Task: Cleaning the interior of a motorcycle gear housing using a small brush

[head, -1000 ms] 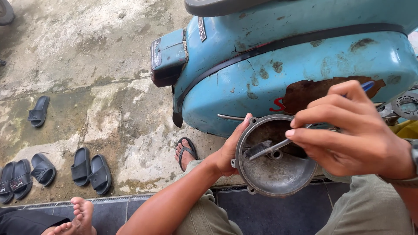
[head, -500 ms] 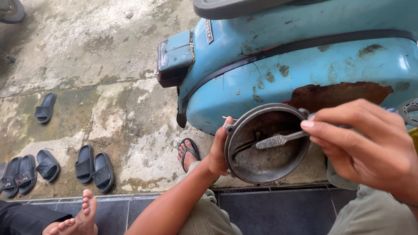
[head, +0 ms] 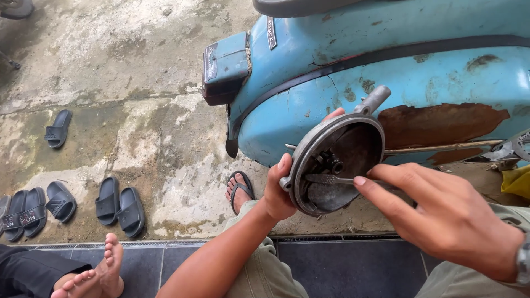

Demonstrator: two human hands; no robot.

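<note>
Lying on the stained concrete floor (head: 138, 72) at far left are several black slide sandals (head: 116, 205), and someone else's bare foot (head: 96, 273) is resting on the dark tiled step (head: 331, 259) at the bottom. Moving right, the left hand (head: 279, 190) is gripping the rim of a round grey metal cover (head: 337, 163), thumb over the edge, holding it up in front of the rusty blue scooter body (head: 386, 83). It is looking rigid, fairly heavy and possibly greasy, so the rim and its small lug are seeming the safest places to hold. Its dished inside is holding a small dark fitting near the middle, though dirt is making that hard to read. Further right, the right hand (head: 447, 218) is pinching a grey toothbrush (head: 331, 180), bristles touching the inner face.
</note>
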